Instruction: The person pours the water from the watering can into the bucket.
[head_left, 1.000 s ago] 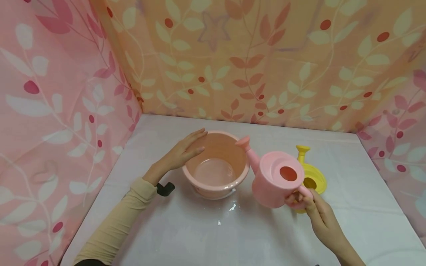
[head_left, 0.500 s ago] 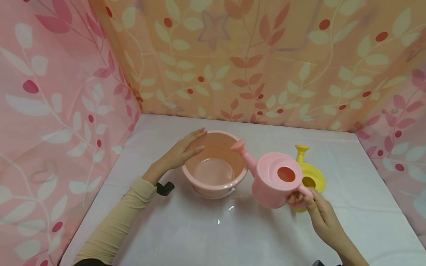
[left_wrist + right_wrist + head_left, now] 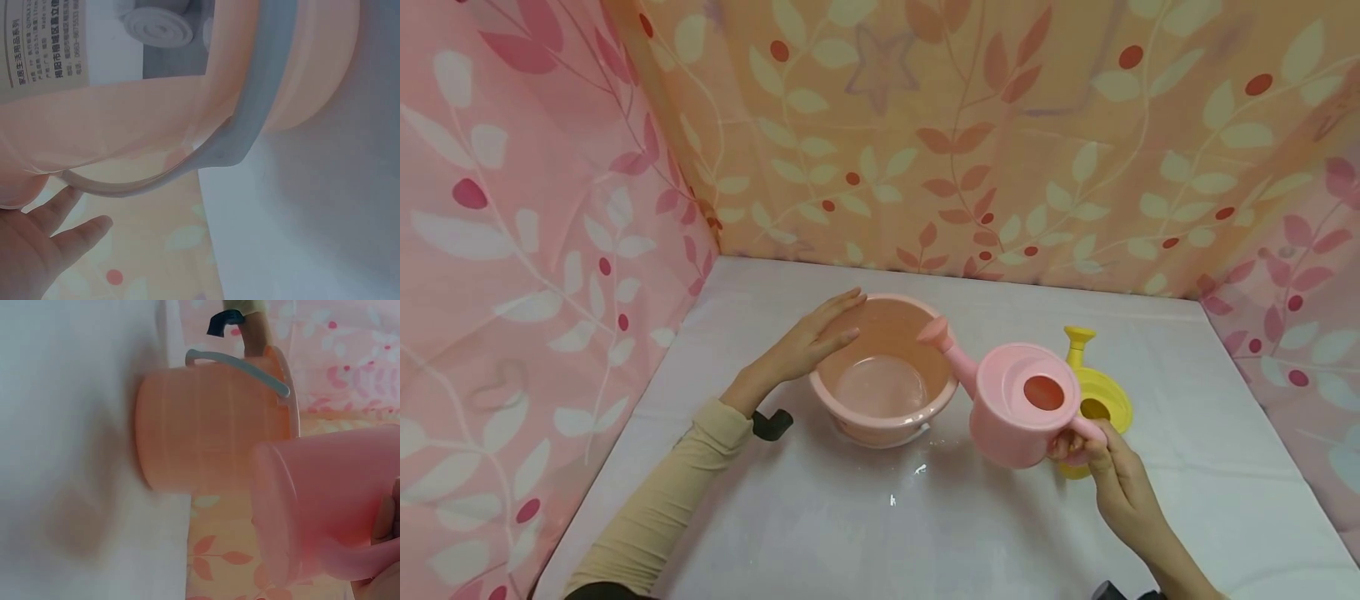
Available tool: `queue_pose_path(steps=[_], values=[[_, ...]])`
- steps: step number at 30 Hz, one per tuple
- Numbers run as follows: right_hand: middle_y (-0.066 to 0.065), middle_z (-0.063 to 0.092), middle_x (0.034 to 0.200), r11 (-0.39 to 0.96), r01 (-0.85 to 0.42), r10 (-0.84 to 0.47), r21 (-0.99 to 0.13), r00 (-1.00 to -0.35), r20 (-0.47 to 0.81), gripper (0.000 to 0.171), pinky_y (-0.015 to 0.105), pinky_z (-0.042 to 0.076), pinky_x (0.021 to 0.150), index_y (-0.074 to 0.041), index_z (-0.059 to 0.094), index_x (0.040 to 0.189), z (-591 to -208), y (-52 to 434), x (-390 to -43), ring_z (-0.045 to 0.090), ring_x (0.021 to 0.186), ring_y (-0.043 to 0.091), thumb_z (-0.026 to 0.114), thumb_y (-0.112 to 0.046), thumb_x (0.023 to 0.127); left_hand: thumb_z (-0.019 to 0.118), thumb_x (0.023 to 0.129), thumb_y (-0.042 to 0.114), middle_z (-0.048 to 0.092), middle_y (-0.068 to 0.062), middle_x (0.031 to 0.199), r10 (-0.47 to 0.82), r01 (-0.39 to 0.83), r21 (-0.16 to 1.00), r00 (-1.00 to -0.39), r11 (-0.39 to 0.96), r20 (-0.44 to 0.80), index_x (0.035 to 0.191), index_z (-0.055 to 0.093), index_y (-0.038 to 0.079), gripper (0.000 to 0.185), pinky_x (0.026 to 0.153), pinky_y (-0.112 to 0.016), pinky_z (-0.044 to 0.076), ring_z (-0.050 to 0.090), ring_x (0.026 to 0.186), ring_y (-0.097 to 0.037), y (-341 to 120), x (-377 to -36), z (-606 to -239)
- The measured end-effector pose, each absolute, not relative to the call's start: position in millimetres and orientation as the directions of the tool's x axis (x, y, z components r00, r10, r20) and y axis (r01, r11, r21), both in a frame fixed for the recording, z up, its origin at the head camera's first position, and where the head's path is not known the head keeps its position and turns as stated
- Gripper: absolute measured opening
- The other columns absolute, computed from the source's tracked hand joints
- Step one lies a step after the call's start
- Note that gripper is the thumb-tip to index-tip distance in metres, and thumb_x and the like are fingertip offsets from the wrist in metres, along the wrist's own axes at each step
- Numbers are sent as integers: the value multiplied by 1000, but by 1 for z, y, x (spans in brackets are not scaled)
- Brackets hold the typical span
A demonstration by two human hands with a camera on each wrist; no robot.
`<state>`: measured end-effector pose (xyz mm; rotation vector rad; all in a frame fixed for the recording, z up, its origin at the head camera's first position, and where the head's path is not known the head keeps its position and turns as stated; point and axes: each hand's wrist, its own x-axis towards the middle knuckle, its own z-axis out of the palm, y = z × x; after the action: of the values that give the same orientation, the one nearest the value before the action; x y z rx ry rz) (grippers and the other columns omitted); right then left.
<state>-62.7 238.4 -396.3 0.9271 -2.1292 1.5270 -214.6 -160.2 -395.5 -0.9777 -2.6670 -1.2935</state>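
Note:
A pink bucket (image 3: 891, 333) stands on the white-covered table. My left hand (image 3: 801, 346) rests on its left rim with the fingers extended; the left wrist view shows fingertips (image 3: 94, 228) beside the rim and the bucket's pale handle (image 3: 265, 75) hanging down. To the right, my right hand (image 3: 1120, 483) grips the handle of a pink watering can (image 3: 1011, 425). The can is raised off the table and tips toward the bucket, its spout head (image 3: 934, 332) over the right rim. No water stream shows. In the right wrist view the can's base (image 3: 275, 519) overlaps the bucket (image 3: 200, 425).
Behind the pink can a yellow watering can (image 3: 1112, 396) stands on the table, partly hidden. Small wet patches (image 3: 920, 469) shine in front of the bucket. Leaf-patterned cloth walls (image 3: 955, 150) border the table at the back and sides.
The pink watering can has shifted slightly left, its spout head coming a bit lower and farther over the bucket. My left hand has stayed on the rim.

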Motion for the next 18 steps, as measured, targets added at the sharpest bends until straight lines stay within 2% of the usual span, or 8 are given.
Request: queue_pose_path(steps=[5,9,14,18], values=[[3,56,90,246,-700,-290,-670,-713,638,26,12,45,73,14,50,111,-397,238,-64,53,86,8,29,3,98,46,95,45,24,-2,153,523,543,696,-806,469,277,145,33,21,57,111,-51,21,20,141,-25,-160,-215,-396],[1,55,90,309,-678,-278,-667,-735,618,24,12,45,71,12,50,107,-394,237,-63,53,85,7,29,3,98,47,94,46,23,1,153,517,536,699,-812,473,272,145,33,23,57,112,-50,21,19,141,-21,-160,-214,-396],[2,54,89,279,-669,-268,-688,-743,614,18,12,46,70,12,48,96,-391,236,-66,52,83,8,31,5,97,46,94,47,23,0,153,515,535,700,-813,473,273,144,34,23,57,112,-49,21,19,141,-21,-160,-214,-396],[2,52,88,282,-677,-272,-680,-736,620,18,13,45,68,12,47,94,-389,237,-68,51,83,8,31,5,97,47,94,46,24,-1,153,518,536,701,-811,471,272,144,34,22,57,111,-51,20,19,141,-23,-161,-214,-396]])
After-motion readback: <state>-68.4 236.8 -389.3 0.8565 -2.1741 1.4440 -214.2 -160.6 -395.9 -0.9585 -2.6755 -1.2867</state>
